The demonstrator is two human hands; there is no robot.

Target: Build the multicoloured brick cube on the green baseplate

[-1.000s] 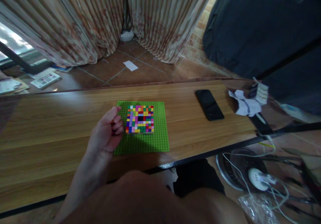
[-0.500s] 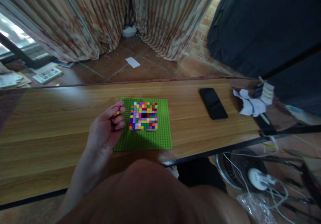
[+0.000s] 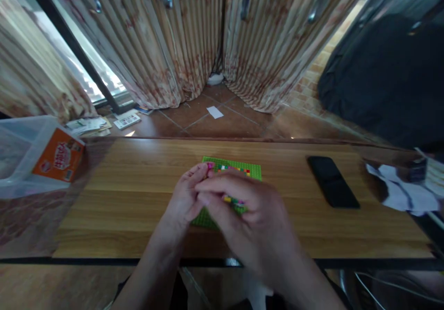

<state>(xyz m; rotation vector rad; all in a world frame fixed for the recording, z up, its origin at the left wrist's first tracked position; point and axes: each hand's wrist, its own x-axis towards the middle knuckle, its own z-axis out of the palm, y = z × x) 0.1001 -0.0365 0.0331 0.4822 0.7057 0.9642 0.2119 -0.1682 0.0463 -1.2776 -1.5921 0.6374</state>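
My left hand (image 3: 185, 194) is cupped with fingers curled over the left side of a green studded baseplate (image 3: 255, 171). A pink toy brick (image 3: 210, 165) shows at its fingertips; any others in the palm are hidden. Reaching across from the right, my right hand (image 3: 258, 210) is slightly blurred. Its thumb and forefinger are pinched together against the left palm, and what lies between them is too small to make out. Beneath the right hand, a square block of multicoloured toy bricks (image 3: 231, 200) sits on the baseplate, mostly covered.
On the wooden table (image 3: 121, 199), a black phone (image 3: 333, 181) lies to the right. Crumpled white papers (image 3: 402, 189) are beyond it. A clear plastic bin (image 3: 31, 185) with an orange label stands off the left end. Curtains (image 3: 194, 46) hang behind the table.
My right hand has come into view and met the left hand over the baseplate. The camera view has tilted up and shifted left, bringing the plastic bin into sight.
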